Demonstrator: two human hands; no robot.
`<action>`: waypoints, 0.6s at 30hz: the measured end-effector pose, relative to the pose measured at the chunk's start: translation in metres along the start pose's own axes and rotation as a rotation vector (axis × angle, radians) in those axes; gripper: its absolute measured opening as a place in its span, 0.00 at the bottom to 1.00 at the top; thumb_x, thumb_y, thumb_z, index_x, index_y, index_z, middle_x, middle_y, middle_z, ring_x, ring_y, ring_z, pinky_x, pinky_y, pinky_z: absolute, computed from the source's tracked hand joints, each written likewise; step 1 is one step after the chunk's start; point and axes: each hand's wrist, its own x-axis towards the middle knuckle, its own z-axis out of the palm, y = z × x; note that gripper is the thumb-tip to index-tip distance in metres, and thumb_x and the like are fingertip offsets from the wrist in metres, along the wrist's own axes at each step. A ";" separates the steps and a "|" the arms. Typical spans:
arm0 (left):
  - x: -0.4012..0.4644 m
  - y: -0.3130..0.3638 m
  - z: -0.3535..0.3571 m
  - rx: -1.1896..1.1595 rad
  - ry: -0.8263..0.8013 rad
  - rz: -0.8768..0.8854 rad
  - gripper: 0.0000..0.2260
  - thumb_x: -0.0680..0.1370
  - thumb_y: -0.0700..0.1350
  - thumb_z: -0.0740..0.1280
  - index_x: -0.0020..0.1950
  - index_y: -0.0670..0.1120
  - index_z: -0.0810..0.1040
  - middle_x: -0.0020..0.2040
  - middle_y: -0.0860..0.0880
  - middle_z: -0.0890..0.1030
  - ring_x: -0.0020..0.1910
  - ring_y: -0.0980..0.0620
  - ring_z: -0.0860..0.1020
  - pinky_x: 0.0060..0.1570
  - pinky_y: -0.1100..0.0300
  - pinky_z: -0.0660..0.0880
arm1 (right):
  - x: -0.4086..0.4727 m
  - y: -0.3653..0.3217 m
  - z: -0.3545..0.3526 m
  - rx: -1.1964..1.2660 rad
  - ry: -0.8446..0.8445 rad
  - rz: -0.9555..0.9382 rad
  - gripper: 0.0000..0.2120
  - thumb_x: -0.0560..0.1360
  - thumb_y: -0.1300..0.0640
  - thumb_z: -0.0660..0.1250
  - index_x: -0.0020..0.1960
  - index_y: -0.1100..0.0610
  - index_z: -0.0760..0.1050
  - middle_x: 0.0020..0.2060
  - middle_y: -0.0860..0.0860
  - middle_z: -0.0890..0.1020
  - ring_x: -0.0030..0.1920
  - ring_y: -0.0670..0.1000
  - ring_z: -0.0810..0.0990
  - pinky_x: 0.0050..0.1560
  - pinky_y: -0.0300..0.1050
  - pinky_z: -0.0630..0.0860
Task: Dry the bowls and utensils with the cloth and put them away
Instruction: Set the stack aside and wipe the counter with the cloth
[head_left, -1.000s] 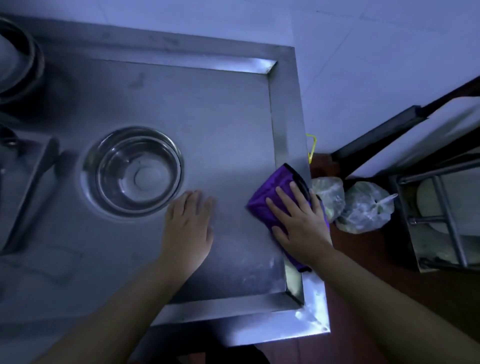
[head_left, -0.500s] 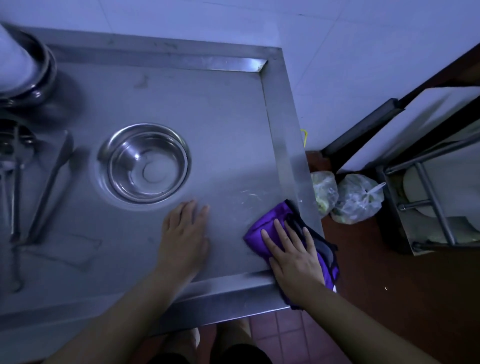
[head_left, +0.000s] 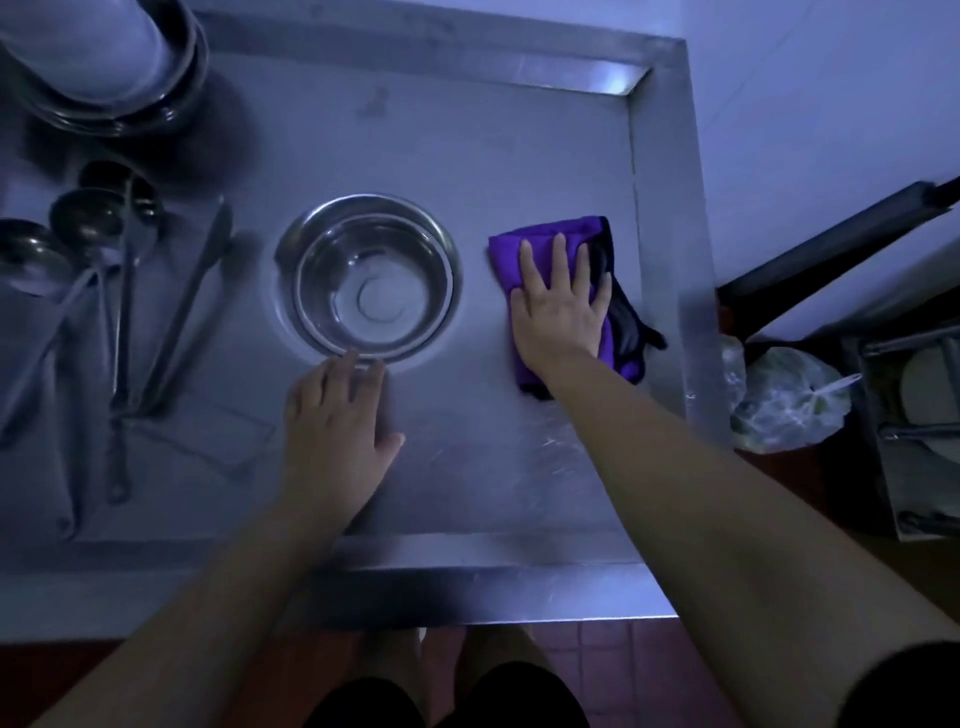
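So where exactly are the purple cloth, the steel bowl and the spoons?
purple cloth (head_left: 540, 231): head view, top edge above the fingers.
steel bowl (head_left: 371, 299): head view, inner bottom.
spoons (head_left: 85, 213): head view, bowl of one spoon.

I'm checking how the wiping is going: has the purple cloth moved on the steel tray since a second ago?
Yes. The purple cloth, under the right hand, has slid from the tray's near right corner up to beside the steel bowl.
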 end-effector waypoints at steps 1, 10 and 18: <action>-0.002 -0.003 0.001 -0.008 0.008 -0.011 0.34 0.63 0.48 0.78 0.66 0.40 0.74 0.66 0.36 0.72 0.64 0.34 0.70 0.62 0.41 0.65 | -0.007 -0.008 0.002 -0.006 -0.005 -0.040 0.26 0.80 0.44 0.46 0.77 0.42 0.44 0.78 0.51 0.47 0.77 0.57 0.43 0.73 0.62 0.40; -0.015 -0.016 -0.011 -0.119 0.157 -0.170 0.23 0.75 0.48 0.60 0.66 0.36 0.72 0.66 0.34 0.72 0.64 0.33 0.69 0.64 0.41 0.64 | -0.127 -0.040 0.016 0.013 -0.103 -0.595 0.26 0.79 0.43 0.50 0.76 0.44 0.53 0.77 0.53 0.53 0.77 0.58 0.47 0.72 0.62 0.37; -0.026 -0.031 -0.022 -0.123 0.185 -0.196 0.19 0.77 0.45 0.61 0.64 0.35 0.73 0.65 0.33 0.72 0.64 0.32 0.68 0.63 0.40 0.63 | -0.191 -0.059 0.019 0.085 -0.248 -0.805 0.23 0.79 0.46 0.54 0.74 0.43 0.59 0.78 0.50 0.51 0.77 0.54 0.45 0.73 0.60 0.34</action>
